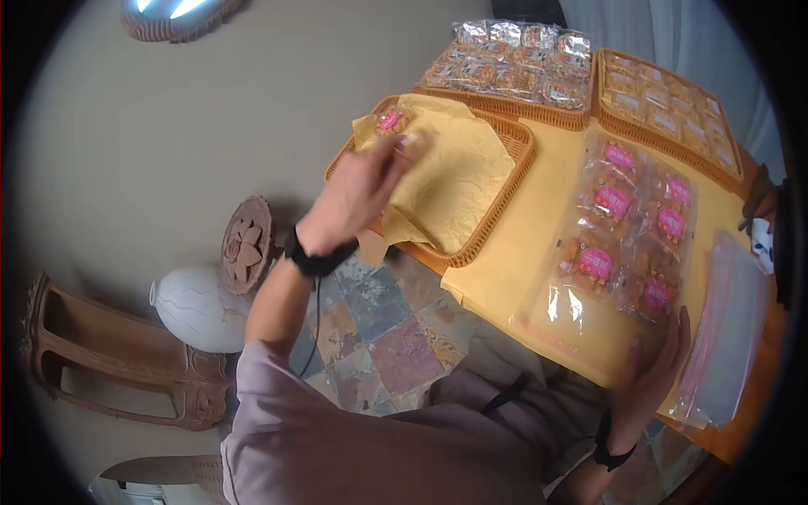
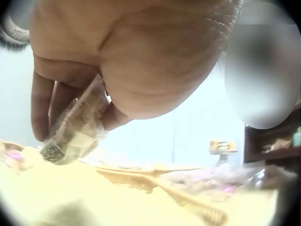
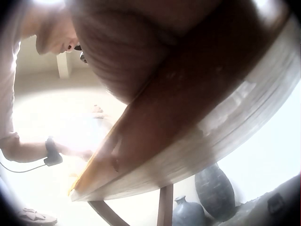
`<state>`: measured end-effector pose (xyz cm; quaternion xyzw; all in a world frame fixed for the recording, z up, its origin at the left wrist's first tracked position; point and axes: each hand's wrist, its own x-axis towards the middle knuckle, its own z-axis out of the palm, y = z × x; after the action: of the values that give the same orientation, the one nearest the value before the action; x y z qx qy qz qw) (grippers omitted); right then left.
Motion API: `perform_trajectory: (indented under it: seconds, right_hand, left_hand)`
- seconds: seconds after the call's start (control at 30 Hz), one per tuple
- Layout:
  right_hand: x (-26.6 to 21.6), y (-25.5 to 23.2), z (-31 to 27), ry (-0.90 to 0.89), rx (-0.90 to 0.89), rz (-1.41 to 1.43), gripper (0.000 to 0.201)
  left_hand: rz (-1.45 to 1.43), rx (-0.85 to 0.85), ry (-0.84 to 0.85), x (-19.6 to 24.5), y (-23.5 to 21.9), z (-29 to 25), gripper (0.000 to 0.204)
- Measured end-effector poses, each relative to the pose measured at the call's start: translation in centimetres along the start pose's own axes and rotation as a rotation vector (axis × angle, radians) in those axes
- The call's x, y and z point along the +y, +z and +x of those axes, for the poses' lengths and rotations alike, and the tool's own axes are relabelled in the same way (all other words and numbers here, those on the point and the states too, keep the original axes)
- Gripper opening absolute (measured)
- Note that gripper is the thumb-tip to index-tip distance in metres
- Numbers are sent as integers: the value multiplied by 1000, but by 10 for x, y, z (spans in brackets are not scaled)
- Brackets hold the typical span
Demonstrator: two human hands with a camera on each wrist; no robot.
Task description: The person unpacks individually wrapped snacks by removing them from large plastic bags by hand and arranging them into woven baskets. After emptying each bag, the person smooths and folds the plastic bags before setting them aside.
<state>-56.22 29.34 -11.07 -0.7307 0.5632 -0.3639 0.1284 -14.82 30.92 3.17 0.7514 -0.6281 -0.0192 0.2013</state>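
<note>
My left hand (image 1: 358,189) reaches over a lined wicker basket (image 1: 497,215). Between thumb and fingers it pinches a small clear-wrapped snack packet (image 2: 77,125), dark and crumbly at its lower corner. Another snack packet (image 1: 391,122) with a pink label lies on the yellow paper (image 1: 454,168) at the basket's far left corner. My right hand (image 1: 652,362), fingers extended, rests at the near table edge. Just beyond its fingertips lies a large clear bag (image 1: 539,311) with several pink-labelled snack packets (image 1: 596,263) in two columns.
Two more wicker baskets, one of foil-and-clear packets (image 1: 513,71) and one of pale packets (image 1: 673,109), stand at the back. Flat empty plastic bags (image 1: 728,328) lie at the right edge. Left of the table are a white round vase (image 1: 198,307) and a carved wooden stand (image 1: 126,362).
</note>
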Motion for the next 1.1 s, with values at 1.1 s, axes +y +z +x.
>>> perform_trajectory:
  seconds: [1.1]
  right_hand:
    - [1, 0, 0, -43, -2, -58, 62]
  left_hand:
    - [342, -107, -179, -137, 43, 11, 32]
